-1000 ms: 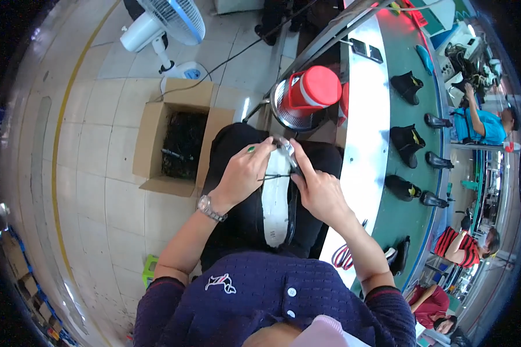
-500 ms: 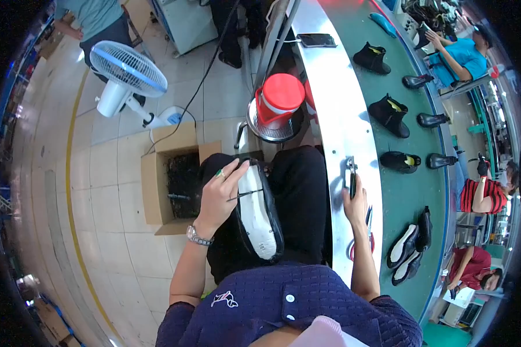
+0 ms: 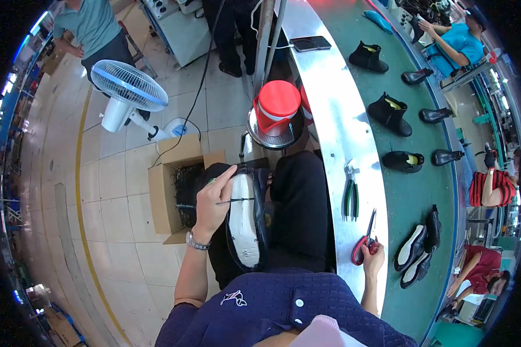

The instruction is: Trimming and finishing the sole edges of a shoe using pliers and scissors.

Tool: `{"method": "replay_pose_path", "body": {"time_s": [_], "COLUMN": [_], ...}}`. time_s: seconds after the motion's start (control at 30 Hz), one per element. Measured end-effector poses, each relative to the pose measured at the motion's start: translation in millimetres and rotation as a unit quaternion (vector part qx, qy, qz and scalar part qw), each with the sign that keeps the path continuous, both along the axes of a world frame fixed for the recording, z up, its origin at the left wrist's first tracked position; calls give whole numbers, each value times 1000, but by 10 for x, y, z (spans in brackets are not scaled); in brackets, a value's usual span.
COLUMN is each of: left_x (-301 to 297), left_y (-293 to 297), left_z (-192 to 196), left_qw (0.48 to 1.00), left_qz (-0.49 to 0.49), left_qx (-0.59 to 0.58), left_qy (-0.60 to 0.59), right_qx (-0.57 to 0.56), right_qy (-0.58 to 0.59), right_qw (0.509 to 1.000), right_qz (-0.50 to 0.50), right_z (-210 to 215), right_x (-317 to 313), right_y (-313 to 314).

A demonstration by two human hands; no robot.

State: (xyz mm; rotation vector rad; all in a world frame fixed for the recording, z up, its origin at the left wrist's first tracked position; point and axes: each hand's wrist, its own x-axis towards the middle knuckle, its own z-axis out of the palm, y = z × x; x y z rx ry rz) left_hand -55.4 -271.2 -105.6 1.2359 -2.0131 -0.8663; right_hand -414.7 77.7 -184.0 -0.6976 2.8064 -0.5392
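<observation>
Two hands are apart now, where a second ago they met over the shoe (image 3: 246, 222) on the lap. The left hand (image 3: 211, 202) steadies its white sole, grip pinching a thin tool (image 3: 237, 200). The right hand (image 3: 373, 257) has reached the table (image 3: 336, 133), grip closed on red-handled scissors (image 3: 366, 240).

Left hand (image 3: 213, 199) steadies a black shoe (image 3: 246, 220) while right hand (image 3: 374, 257) grips red scissors (image 3: 366, 240).

Floor fan (image 3: 128, 87), red-lidded container (image 3: 278, 107), pliers (image 3: 351, 191)
</observation>
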Motion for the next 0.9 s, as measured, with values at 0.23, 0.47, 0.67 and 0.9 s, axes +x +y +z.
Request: {"method": "replay_pose_path", "body": {"time_s": [0.23,0.47,0.67,0.9], "left_x": [156,-28,-60,-44], "left_y": [272,451,532,592], "left_z": [92,-168,-259,-334], "left_qw": [996,987,977,975], "left_qz": [-52,114,155,120], "left_qx": [40,-22,-78,-161], "left_qy": [56,113,121,95], "right_qx": [-299,-49,120,83], "right_qy": [-434,-629,-666,-677], "right_qw": [837,747,687,706], "right_qz": [-150,209,265,191], "right_z": [730,1409,1442,1400], "right_x": [367,1101,1487,1859], "right_y": [-681,-1641,-1866,-1881]}}
